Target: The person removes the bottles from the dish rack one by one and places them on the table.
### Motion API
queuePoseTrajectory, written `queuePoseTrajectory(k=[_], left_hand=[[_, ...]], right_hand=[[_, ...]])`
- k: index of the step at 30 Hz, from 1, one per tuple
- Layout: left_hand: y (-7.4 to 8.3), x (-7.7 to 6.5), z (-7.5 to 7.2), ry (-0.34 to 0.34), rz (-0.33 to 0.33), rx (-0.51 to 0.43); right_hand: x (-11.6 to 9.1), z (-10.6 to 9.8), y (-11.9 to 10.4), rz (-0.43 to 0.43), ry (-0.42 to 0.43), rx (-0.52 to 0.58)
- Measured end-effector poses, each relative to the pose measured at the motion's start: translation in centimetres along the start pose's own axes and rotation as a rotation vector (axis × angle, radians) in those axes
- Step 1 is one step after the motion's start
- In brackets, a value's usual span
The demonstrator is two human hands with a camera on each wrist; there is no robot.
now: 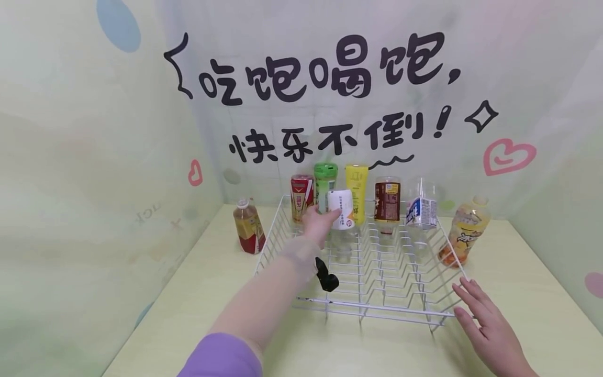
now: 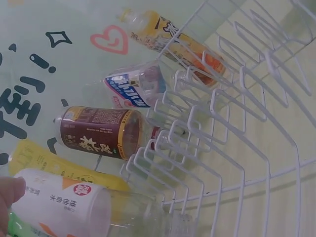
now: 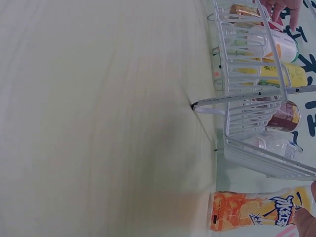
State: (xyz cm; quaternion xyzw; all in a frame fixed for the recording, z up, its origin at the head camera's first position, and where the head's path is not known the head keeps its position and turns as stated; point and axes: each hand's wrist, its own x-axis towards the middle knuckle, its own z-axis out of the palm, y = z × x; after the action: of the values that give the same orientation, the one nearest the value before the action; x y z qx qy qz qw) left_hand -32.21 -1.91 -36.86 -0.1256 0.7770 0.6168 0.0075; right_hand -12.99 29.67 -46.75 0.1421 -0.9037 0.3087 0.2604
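Observation:
My left hand [image 1: 320, 222] reaches over the back left of the white wire rack [image 1: 400, 314], thumb and fingers spread. Its thumb overlaps a white-labelled bottle [image 1: 340, 209] that stands upside down in the rack; in the left wrist view a digit lies against the label near the raised base. Beside that hand are a red bottle [image 1: 301, 199], a green bottle [image 1: 325, 180] and a yellow bottle [image 1: 356, 193]. My right hand [image 1: 494, 327] is at the rack's front right corner, fingers extended, fingertips right at the rim.
Farther right in the rack are a brown-labelled bottle [image 1: 387, 201] and a clear bottle [image 1: 421, 212], also inverted. Outside it stand a red-and-yellow bottle [image 1: 248, 228] at left and an orange-labelled bottle [image 1: 464, 233] at right. Behind rises a wall [image 1: 301, 31] with black lettering.

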Motion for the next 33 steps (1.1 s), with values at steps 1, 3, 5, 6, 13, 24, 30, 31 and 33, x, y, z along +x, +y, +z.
queuePoseTrajectory(k=[1, 3, 5, 6, 13, 24, 30, 31, 33], left_hand=[[-0.1, 0.1, 0.2, 0.014, -0.007, 0.020], [-0.4, 0.3, 0.7, 0.031, -0.020, 0.051], [-0.8, 0.6, 1.1, 0.030, -0.032, 0.058], [-1.0, 0.6, 1.3, 0.028, -0.034, 0.063], [-1.9, 1.1, 2.8, -0.015, -0.055, 0.039], [-2.7, 1.8, 4.5, 0.013, -0.049, 0.043], [-3.1, 2.4, 5.0, 0.031, -0.039, 0.084], [-3.2, 2.5, 5.0, 0.033, -0.043, 0.086], [-3.3, 2.7, 5.1, 0.032, -0.045, 0.082]], right_hand=[[0.0, 0.0, 0.0, 0.000, 0.000, 0.002], [0.0, 0.0, 0.0, -0.001, -0.002, 0.003], [0.0, 0.1, 0.0, -0.003, -0.003, 0.005], [0.0, 0.1, 0.0, -0.004, -0.004, 0.004], [-0.1, 0.0, 0.2, -0.009, 0.002, -0.004], [0.0, 0.0, 0.3, -0.020, 0.001, -0.014], [0.0, 0.0, 0.3, -0.028, 0.007, -0.017], [0.0, 0.0, 0.3, -0.031, 0.011, -0.017], [0.0, 0.0, 0.3, -0.036, 0.017, -0.017]])
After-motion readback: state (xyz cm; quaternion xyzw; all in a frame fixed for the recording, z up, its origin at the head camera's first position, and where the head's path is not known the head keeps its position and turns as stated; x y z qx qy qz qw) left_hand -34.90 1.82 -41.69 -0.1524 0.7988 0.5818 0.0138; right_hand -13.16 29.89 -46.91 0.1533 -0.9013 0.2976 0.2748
